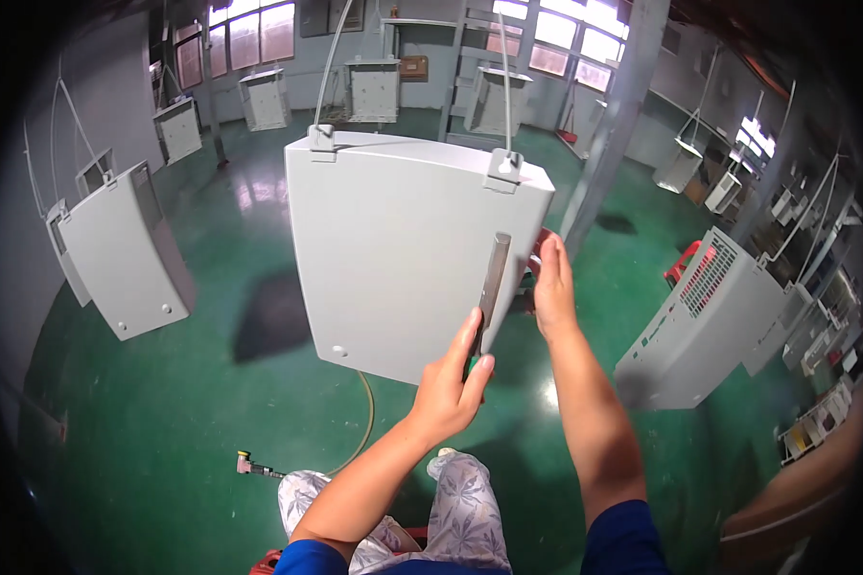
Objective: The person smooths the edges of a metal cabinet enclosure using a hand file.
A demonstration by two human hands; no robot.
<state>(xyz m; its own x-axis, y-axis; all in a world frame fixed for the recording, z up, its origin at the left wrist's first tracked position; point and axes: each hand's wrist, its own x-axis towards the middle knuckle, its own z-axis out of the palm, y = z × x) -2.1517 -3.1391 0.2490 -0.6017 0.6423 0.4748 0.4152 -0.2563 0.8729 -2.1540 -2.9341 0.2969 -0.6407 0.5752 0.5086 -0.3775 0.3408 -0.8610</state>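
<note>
A light grey box-shaped metal housing (393, 249) hangs in front of me from two hooks. Its broad face is towards me. My left hand (451, 383) is closed round the dark and green handle of a long flat metal file (496, 273). The file's blade lies upright along the right part of that face, close to the side edge. Beside the housing's right side, my right hand (554, 287) is raised with its fingers stretched upward. Something red shows at its fingertips, partly hidden by the housing; I cannot make out what it is.
More grey housings hang around: one at left (125, 249), a slotted one at right (700, 316), others along the back. A steel post (618, 125) stands behind to the right. On the green floor (163, 412) lies a hose with a fitting (249, 465), near my legs.
</note>
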